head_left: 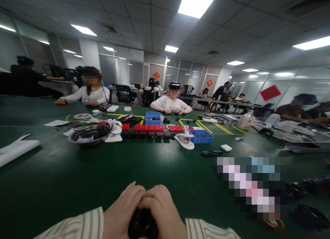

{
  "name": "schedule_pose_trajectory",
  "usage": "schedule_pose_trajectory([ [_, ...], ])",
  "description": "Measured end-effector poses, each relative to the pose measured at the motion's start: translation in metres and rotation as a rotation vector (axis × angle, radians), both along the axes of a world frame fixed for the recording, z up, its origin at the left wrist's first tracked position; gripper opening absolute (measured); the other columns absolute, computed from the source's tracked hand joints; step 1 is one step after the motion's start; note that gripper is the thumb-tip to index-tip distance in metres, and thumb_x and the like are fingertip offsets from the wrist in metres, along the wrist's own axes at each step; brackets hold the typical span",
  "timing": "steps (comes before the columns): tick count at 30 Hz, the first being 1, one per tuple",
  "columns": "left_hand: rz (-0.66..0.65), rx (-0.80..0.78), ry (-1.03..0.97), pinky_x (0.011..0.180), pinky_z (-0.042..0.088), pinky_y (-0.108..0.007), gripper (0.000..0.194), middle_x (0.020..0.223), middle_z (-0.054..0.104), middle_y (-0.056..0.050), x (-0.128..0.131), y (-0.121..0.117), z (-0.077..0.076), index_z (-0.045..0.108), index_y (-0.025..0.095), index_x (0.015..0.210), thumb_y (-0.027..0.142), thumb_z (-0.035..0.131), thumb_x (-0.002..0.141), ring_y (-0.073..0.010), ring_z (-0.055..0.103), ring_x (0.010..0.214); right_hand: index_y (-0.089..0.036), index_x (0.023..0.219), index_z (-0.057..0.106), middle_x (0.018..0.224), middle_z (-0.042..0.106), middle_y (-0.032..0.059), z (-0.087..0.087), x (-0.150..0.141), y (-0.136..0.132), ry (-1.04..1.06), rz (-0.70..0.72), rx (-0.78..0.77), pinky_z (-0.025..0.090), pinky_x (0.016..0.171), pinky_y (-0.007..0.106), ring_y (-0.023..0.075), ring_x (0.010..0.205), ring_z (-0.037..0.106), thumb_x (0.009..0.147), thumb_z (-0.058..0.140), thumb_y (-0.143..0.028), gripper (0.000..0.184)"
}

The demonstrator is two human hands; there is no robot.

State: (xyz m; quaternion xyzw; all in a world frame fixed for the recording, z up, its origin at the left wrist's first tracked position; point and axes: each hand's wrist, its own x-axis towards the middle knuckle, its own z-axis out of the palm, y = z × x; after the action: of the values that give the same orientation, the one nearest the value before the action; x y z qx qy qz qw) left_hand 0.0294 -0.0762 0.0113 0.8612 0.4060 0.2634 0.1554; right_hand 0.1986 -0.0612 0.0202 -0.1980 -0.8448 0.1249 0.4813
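Black object (143,226) held between both hands

The left hand (121,206) and right hand (166,209) are curled around opposite sides of the black object, fingers meeting over its far end. The two-sided grip appears intended to steady a smooth, rounded body. It is at the near side of the green table (77,178), close to the wearer, presumably for easy handling; whether it rests on the surface cannot be told. Farther off, a metal bowl (89,142) contains cables, probably to keep them together. A blue bin (202,137) stands beside a white clip stand (185,142).
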Motion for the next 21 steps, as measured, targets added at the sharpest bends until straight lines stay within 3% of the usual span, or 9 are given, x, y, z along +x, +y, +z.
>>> schedule_pose_trajectory([
  [3,0.021,-0.067,0.008,0.104,0.023,-0.058,0.058,0.094,0.054,-0.004,0.001,-0.001,0.007,0.047,0.020,0.095,0.056,0.071,0.058,-0.0266,0.052,0.091,-0.017,0.093,0.054,0.083,0.057,0.0046,0.004,0.002,-0.003,-0.056,-0.059,-0.139,0.042,0.063,0.030,0.0175,0.072,0.053,0.075,0.034,-0.082,0.071],
  [5,0.013,-0.114,0.041,0.096,0.033,-0.054,0.049,0.089,0.052,-0.004,0.001,0.000,0.012,0.050,0.019,0.088,0.054,0.070,0.061,-0.0254,0.051,0.085,-0.017,0.085,0.053,0.078,0.055,0.0038,0.002,0.002,-0.003,-0.101,-0.084,-0.132,0.040,0.062,0.030,0.0174,0.069,0.050,0.074,0.031,-0.083,0.071],
  [7,-0.011,-0.144,0.072,0.084,0.043,-0.045,0.041,0.085,0.050,-0.004,0.000,0.001,0.017,0.052,0.018,0.081,0.049,0.071,0.061,-0.0241,0.050,0.080,-0.017,0.080,0.052,0.077,0.054,0.0034,0.000,0.001,-0.002,-0.144,-0.082,-0.086,0.038,0.064,0.031,0.0173,0.070,0.049,0.078,0.031,-0.080,0.066],
  [10,-0.032,-0.169,0.074,0.074,0.046,-0.035,0.035,0.087,0.050,-0.003,0.001,0.002,0.020,0.054,0.018,0.079,0.032,0.074,0.053,-0.0227,0.050,0.080,-0.018,0.085,0.052,0.082,0.056,0.0033,-0.001,0.001,-0.001,-0.178,-0.026,-0.014,0.038,0.068,0.031,0.0170,0.077,0.051,0.087,0.035,-0.063,0.048],
  [12,-0.034,-0.187,0.058,0.076,0.047,-0.033,0.037,0.089,0.051,-0.002,0.001,0.001,0.015,0.056,0.019,0.084,0.023,0.072,0.051,-0.0221,0.051,0.082,-0.019,0.091,0.051,0.087,0.060,0.0025,-0.003,0.000,0.001,-0.201,0.053,0.068,0.039,0.073,0.031,0.0160,0.082,0.053,0.088,0.039,-0.049,0.032],
  [15,-0.029,-0.073,0.051,0.095,0.040,-0.045,0.051,0.103,0.054,-0.004,-0.002,0.002,0.000,0.055,0.022,0.103,0.030,0.072,0.055,-0.0277,0.052,0.099,-0.022,0.098,0.050,0.090,0.066,-0.0029,-0.009,-0.006,0.004,-0.250,0.125,0.240,0.036,0.085,0.032,0.0142,0.090,0.054,0.091,0.039,-0.035,0.019],
  [18,-0.044,0.085,0.081,0.108,0.022,-0.055,0.075,0.124,0.051,-0.008,-0.008,0.003,-0.014,0.044,0.024,0.125,0.042,0.073,0.058,-0.0330,0.045,0.116,-0.024,0.101,0.051,0.088,0.069,-0.0059,-0.013,-0.014,0.004,-0.170,0.027,0.365,0.032,0.093,0.033,0.0138,0.092,0.055,0.100,0.027,-0.034,0.026],
  [21,-0.060,0.091,0.101,0.108,0.023,-0.055,0.074,0.122,0.054,-0.008,-0.011,0.004,-0.015,0.043,0.024,0.126,0.046,0.072,0.061,-0.0324,0.046,0.115,-0.022,0.097,0.052,0.084,0.068,-0.0040,-0.010,-0.017,0.002,-0.033,-0.082,0.376,0.034,0.089,0.031,0.0132,0.084,0.056,0.103,0.019,-0.034,0.035],
])
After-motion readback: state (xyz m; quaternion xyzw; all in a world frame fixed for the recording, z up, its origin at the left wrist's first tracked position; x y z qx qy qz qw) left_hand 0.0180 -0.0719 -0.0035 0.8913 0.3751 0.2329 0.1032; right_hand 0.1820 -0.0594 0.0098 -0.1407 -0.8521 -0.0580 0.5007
